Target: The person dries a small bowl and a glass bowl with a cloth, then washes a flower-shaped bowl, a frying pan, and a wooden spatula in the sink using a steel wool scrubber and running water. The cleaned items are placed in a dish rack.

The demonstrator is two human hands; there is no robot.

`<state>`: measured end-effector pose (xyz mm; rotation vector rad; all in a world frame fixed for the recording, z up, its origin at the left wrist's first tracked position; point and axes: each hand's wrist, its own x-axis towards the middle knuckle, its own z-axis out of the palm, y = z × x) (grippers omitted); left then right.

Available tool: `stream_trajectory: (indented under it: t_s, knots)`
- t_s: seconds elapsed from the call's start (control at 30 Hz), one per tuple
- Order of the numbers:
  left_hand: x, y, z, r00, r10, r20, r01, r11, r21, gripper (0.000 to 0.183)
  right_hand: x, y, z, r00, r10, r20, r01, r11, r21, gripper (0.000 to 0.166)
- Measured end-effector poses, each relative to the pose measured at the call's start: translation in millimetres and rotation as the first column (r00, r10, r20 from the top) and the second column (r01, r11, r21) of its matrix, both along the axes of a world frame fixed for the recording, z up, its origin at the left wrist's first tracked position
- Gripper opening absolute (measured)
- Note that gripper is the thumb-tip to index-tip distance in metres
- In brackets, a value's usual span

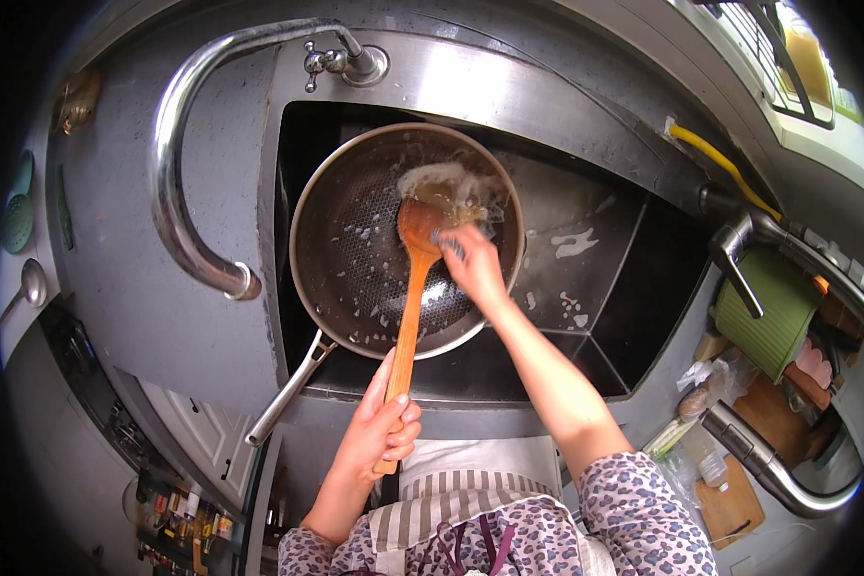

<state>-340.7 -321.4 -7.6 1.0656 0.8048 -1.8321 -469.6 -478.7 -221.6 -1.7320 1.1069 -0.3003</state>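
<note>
My left hand is closed around the handle of a wooden spatula, whose broad head slants into a large frying pan. Against the edge of that head, my right hand pinches a small grey-blue scrubbing pad, mostly hidden by the fingers and blurred. The pan rests in the left part of a sink, with its metal handle jutting over the front-left rim. Foamy water pools at the pan's far right side, and suds dot its honeycomb-patterned bottom.
A curved chrome faucet arches over the counter on the left. At the right stand a second faucet, a ribbed green container and a wooden cutting board. A yellow hose runs behind. A ladle lies far left.
</note>
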Motion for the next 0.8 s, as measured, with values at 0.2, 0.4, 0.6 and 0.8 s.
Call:
stream_trajectory:
  t_s: [0.2, 0.4, 0.6, 0.8]
  knots:
    - [8, 6, -3, 0.999, -0.042, -0.011, 0.042, 0.999, -0.001, 0.069, 9, -27, -25, 0.984, -0.053, -0.172, 0.013, 0.974, -0.228, 0.020]
    - [10, 8, -5, 0.997, -0.070, 0.023, 0.070, 0.997, 0.015, 0.070, 82, -39, -28, 0.997, 0.049, 0.065, -0.026, 0.950, -0.313, 0.018]
    - [4, 7, -1, 0.999, -0.013, 0.048, 0.010, 0.999, 0.047, 0.070, 28, -20, -28, 0.989, -0.047, -0.140, 0.009, 0.965, -0.263, 0.018]
    - [3, 3, -5, 0.984, -0.043, 0.175, 0.041, 0.999, 0.017, 0.068, 79, -37, -27, 1.000, -0.020, 0.004, 0.020, 0.961, -0.275, 0.016]
